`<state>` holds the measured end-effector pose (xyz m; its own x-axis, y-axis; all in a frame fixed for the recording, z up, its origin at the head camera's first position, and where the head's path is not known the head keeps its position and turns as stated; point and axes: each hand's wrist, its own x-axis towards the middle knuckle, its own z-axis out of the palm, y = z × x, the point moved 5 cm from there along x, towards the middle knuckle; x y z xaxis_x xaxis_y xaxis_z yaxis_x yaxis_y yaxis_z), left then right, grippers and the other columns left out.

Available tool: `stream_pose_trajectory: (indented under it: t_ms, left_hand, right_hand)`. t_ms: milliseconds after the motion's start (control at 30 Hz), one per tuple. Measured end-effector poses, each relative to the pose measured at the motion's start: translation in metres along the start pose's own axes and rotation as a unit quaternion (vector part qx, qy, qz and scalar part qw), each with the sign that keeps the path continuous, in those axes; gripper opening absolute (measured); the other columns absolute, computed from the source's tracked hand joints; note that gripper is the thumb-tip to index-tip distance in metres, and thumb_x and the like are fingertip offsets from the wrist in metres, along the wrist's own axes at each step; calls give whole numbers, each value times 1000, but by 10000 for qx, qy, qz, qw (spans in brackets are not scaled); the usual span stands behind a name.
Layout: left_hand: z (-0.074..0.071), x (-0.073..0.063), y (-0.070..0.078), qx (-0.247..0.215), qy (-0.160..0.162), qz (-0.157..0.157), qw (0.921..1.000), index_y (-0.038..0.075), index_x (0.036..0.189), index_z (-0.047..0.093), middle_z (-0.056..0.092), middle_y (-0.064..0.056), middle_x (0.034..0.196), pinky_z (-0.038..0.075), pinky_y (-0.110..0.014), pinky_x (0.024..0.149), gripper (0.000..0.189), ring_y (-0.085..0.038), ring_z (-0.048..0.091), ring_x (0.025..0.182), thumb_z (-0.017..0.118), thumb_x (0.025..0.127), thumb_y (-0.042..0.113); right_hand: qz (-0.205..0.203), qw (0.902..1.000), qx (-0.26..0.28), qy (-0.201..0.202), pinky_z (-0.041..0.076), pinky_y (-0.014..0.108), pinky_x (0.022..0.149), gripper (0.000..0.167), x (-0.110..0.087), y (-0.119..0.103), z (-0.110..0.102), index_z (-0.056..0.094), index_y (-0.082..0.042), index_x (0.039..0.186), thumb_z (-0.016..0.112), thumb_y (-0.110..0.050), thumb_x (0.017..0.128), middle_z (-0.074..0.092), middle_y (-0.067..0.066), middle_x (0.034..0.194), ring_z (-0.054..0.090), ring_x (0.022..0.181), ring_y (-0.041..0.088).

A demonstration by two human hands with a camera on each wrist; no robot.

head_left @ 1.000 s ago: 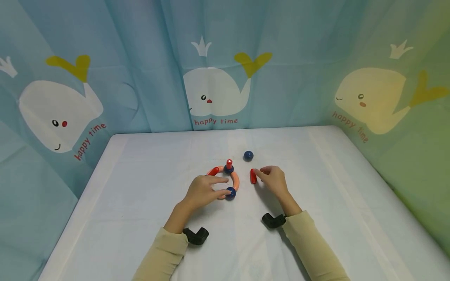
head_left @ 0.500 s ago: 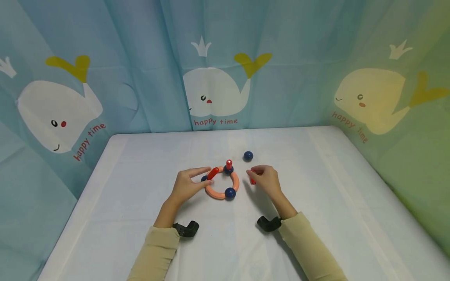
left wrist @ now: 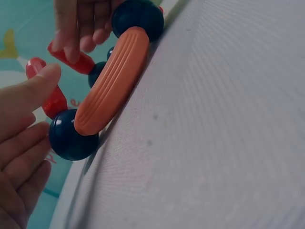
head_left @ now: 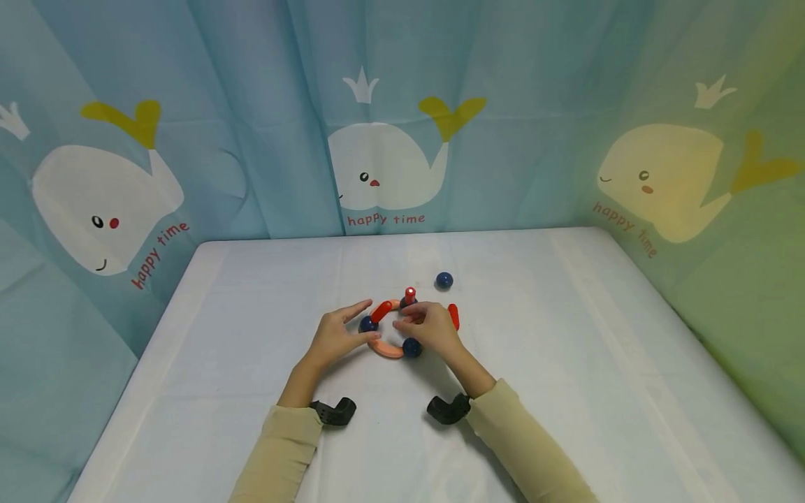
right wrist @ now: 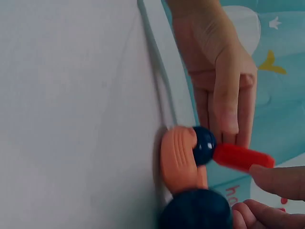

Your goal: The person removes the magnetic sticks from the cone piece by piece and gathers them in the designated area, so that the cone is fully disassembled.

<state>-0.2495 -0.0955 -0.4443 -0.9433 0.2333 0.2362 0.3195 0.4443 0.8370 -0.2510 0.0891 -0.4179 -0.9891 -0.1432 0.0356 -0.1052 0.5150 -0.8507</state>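
On the table a ring of orange curved pieces (head_left: 385, 348) is joined by dark blue balls, among them a left ball (head_left: 369, 324) and a front ball (head_left: 411, 347). A red rod (head_left: 381, 311) rises from the left ball and another red rod (head_left: 410, 295) from the far one. My left hand (head_left: 333, 339) is spread around the left ball, thumb and fingertips apart; its thumb overlaps that red rod in the left wrist view. My right hand (head_left: 434, 330) hovers over the ring's right side, partly hiding it. A gap shows between its thumb (right wrist: 279, 180) and fingertips.
A loose red rod (head_left: 454, 316) lies just right of my right hand. Farther back sits a single dark blue ball (head_left: 444, 281). A whale-printed curtain (head_left: 270, 140) hangs behind the white table (head_left: 264, 279). Black camera mounts (head_left: 448, 409) stick out at both wrists.
My right hand has left the loose red rod and moved left to the ring. My left hand first drew back from the front ball to the left one, then stayed nearly still.
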Motion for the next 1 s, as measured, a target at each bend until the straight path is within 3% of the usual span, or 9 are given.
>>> stream_pose_trajectory:
  t_ms: [133,400,633,1000]
  left_hand:
    - [1,-1,-5,-13,-47,-104,9999,9,127,57,54,-6,126,36,-48,97,64,-25,47,119,80,71,30]
    - [5,-1,-13,60,-3,22,10000,8,124,59,57,-7,123,38,-44,96,60,-25,50,116,79,72,31]
    - [7,-2,-18,38,123,154,9998,6,119,62,61,-8,117,41,-39,94,53,-24,54,111,78,73,28]
    - [6,-2,-16,335,306,466,9979,4,115,65,64,-11,109,45,-39,88,39,-25,59,103,73,79,19]
  right_hand:
    - [-198,9998,41,-83,49,24,56,31,2,-3,12,67,5,98,77,-14,75,62,2,71,57,65,14]
    - [-555,9975,439,-33,53,28,67,29,7,-6,29,66,4,100,75,-9,77,67,9,82,64,76,20]
    - [-772,9958,492,74,51,32,76,24,9,-10,31,67,2,97,73,-13,79,67,11,90,64,84,23]
    - [-1092,9917,676,-47,51,34,77,17,12,-6,37,66,3,97,67,-8,84,67,11,90,63,84,22]
